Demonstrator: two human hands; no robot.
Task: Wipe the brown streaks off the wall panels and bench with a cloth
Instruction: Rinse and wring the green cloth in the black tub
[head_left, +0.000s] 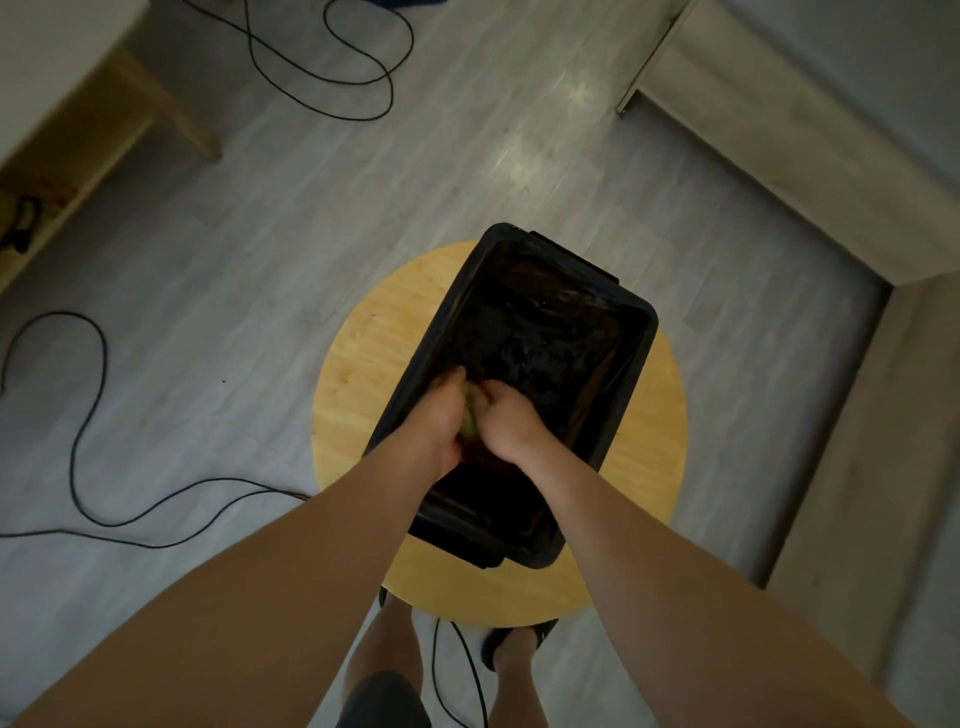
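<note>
Head view: a black tub (641, 332) sits on the round wooden counter (358, 364), probably to keep rinse water within reach. Low inside it, the left hand (441, 421) and right hand (511, 426) each curl tightly round the bunched cloth (471, 413) between them, seemingly wringing it, though dim light blurs the fingers.

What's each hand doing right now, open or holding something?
Left hand: fingers curled round the cloth, inside the black tub.
Right hand: grips the same cloth.
</note>
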